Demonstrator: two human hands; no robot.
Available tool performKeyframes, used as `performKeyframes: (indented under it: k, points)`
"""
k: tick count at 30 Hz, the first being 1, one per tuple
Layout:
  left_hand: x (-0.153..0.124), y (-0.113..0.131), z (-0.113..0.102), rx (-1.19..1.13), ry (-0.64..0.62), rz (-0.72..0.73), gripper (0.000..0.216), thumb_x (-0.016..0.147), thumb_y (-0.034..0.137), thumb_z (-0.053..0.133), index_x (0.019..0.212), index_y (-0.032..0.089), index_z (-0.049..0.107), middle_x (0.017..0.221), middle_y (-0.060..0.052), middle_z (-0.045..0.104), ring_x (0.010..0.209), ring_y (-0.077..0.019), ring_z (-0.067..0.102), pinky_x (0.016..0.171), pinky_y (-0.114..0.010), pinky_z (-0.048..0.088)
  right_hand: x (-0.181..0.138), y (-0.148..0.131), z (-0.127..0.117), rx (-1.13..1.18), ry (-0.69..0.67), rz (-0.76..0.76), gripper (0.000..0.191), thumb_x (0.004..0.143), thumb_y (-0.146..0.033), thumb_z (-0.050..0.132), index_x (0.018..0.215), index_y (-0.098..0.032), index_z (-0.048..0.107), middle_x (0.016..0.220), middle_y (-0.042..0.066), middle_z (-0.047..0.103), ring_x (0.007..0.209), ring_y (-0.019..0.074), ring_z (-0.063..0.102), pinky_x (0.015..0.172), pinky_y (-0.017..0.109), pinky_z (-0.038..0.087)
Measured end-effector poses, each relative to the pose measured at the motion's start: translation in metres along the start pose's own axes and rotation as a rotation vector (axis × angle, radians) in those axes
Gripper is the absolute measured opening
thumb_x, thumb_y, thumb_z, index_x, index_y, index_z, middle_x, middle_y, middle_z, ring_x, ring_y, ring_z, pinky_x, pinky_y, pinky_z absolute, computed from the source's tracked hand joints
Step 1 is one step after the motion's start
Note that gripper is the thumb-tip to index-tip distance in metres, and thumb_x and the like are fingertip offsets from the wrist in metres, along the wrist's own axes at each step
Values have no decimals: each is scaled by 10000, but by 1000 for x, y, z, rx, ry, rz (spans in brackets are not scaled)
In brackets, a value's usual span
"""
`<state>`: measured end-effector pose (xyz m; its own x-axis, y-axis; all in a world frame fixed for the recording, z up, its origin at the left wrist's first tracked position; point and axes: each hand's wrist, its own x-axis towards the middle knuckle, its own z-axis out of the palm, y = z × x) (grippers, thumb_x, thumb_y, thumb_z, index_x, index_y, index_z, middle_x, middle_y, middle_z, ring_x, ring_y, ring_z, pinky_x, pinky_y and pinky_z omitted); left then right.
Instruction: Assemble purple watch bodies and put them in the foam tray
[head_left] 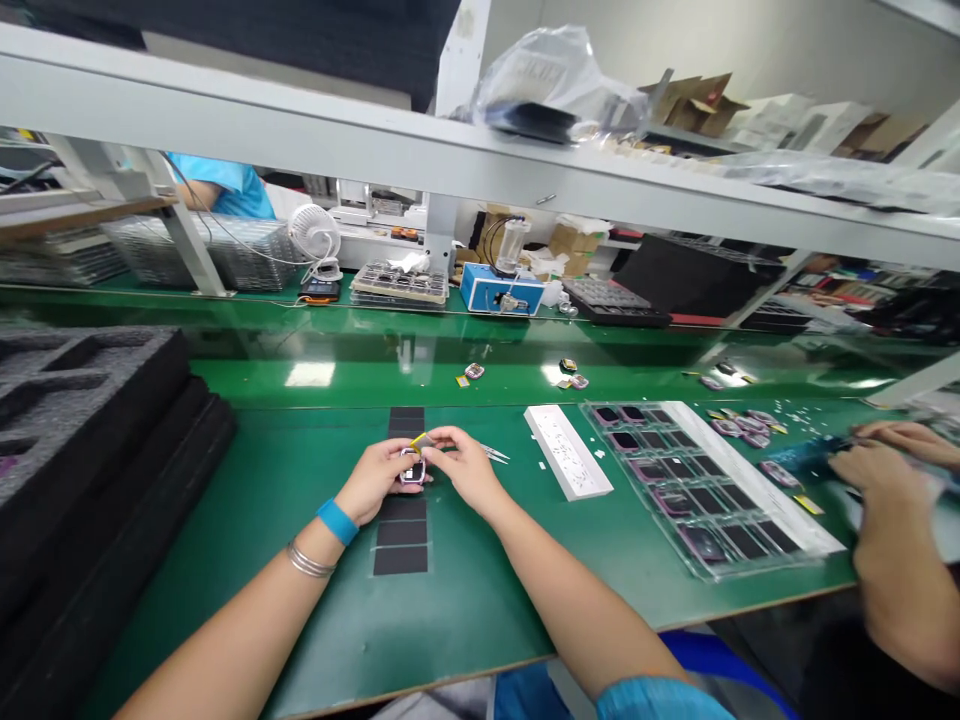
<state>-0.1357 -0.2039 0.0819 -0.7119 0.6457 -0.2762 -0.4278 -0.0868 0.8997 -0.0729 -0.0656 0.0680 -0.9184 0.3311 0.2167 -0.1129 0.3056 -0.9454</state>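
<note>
My left hand (369,482) grips a small watch-like device (412,470) with a pinkish-purple rim and a dark inside. My right hand (466,468) pinches a small flat grey piece with a yellow edge (421,440) at the top of the device. Fingers of both hands meet there, so the exact contact is hard to see. Below and behind the hands, black rectangular pads (401,537) lie in a column on the green table. Close to the right hand's far side rest metal tweezers (493,454).
Right of my hands lie a white box (568,452) with small bits on top and a clear tray (709,572) of devices and black pads. A co-worker's hands (881,455) work at far right. Black foam blocks (97,440) stand at left; a shelf beam (360,140) crosses above.
</note>
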Motion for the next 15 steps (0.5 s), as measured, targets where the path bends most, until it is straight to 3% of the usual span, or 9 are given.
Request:
performKeyframes:
  k: [2,5,9,11,15]
  points:
    - [-1,1,-1,-59,-54,-46,249,667,150,700,913,126,675,804,-105,701,722,-218,688,586,-277,558,2,4,0,73,10,22,162,773,-332,594,819,-177,605,819,32,649,704,138,613,644,261,512]
    - [-1,1,-3,-122,-120,-93,310,649,77,679,952,143,669,886,-101,701,814,-219,683,704,-306,559,1,2,1,1,101,-72,128,779,-310,602,800,-186,628,832,32,670,751,151,626,724,285,511]
    - [1,-2,-3,-47,-62,-65,249,642,63,687,881,129,670,768,-78,691,687,-186,676,598,-255,550,-6,-5,3,-176,111,-223,78,788,-264,614,804,-208,666,807,21,696,783,159,633,856,343,473]
    - [2,-3,-4,-72,-19,-70,225,642,35,662,849,122,673,721,-62,679,633,-161,657,573,-246,546,-8,-7,4,-293,73,-334,66,793,-232,610,789,-226,676,786,4,708,750,151,633,957,403,410]
    - [5,1,-9,-220,-24,-109,272,675,7,553,890,113,682,799,-80,691,706,-149,655,731,-301,555,-8,-8,2,-543,-28,-529,151,832,-186,553,836,-263,682,879,-2,718,811,163,626,1082,511,227]
